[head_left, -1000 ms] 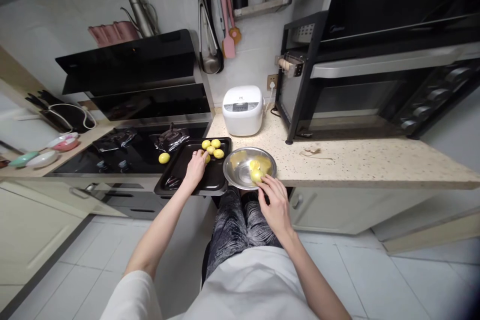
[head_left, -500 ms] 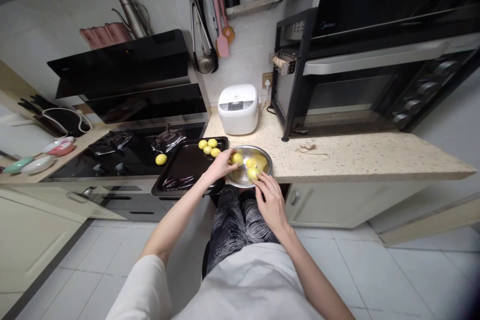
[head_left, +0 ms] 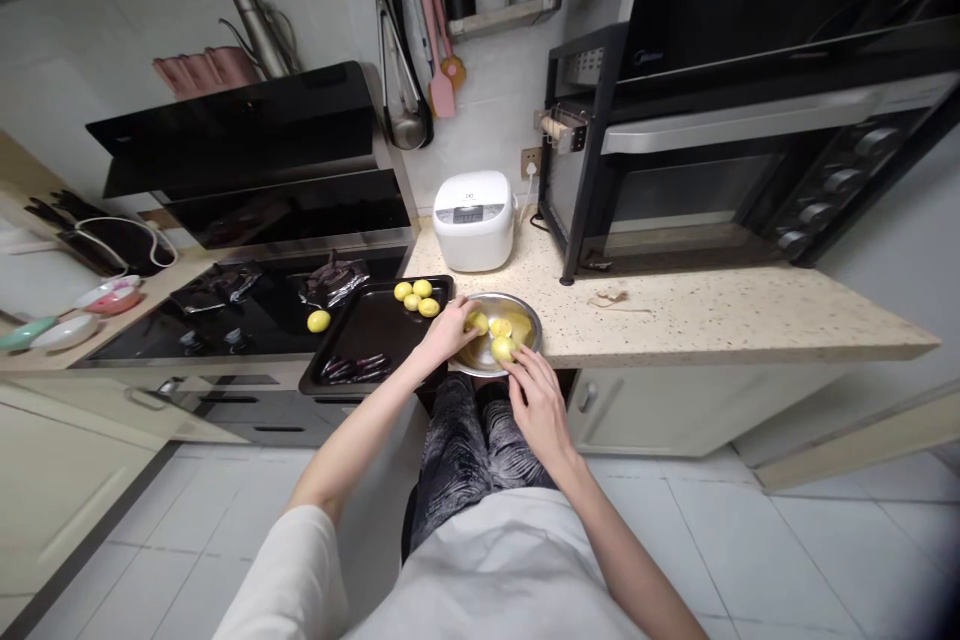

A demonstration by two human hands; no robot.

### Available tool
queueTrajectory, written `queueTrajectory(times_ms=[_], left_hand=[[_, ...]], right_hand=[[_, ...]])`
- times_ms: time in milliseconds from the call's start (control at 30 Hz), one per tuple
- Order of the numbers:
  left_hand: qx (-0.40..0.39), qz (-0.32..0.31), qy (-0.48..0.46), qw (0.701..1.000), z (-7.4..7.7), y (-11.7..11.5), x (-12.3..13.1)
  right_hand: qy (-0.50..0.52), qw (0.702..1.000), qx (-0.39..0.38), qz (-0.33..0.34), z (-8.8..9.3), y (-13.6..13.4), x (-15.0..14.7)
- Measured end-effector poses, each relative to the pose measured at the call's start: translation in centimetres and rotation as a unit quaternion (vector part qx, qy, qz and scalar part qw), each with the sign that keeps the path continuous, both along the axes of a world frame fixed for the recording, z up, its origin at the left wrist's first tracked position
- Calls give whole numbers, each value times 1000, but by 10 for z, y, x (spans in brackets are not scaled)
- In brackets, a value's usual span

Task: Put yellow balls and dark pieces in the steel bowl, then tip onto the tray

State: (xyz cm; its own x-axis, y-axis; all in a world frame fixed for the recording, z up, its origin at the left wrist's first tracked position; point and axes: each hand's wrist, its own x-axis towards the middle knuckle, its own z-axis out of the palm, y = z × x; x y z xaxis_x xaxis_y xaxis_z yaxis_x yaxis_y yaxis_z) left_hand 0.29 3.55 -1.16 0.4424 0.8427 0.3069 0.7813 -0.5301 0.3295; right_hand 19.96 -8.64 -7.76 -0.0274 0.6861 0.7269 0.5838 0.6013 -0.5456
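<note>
A metal bowl (head_left: 534, 312) sits at the counter's front edge with yellow lemons in it. My left hand (head_left: 450, 328) reaches over its left rim, fingers closed on a lemon (head_left: 477, 322) that they partly cover. On the near right side, the fingers of my right hand (head_left: 538, 395) are curled against another lemon (head_left: 502, 348). Between the two hands a further lemon (head_left: 500, 327) rests in the bowl. To the left lies a black baking tray (head_left: 367, 325) with several lemons (head_left: 412, 301) at its far corner and dark purple, elongated pieces (head_left: 356, 368) at its near side.
Behind the bowl stands a white rice cooker (head_left: 474, 222). A single lemon (head_left: 319, 321) lies on the black stove (head_left: 274, 310) left of the tray. On the right, a rack holds an oven (head_left: 697, 190). Bowls (head_left: 112, 298) stand far left, and a brown string (head_left: 611, 299) lies on the counter.
My left hand has turned a little over its lemon, which now shows less. The right hand stays on its lemon. The whole view has shifted slightly.
</note>
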Motion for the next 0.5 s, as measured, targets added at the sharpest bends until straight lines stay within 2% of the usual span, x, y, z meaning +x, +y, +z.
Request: queueTrajectory(times_ms=[267, 500], left_hand=[[-1, -41, -2, 999, 3, -5, -1], [3, -94, -4, 996, 7, 5, 4]], right_hand=[[-7, 1000, 1, -4, 2, 0, 0], [-7, 1000, -1, 1, 2, 0, 2]])
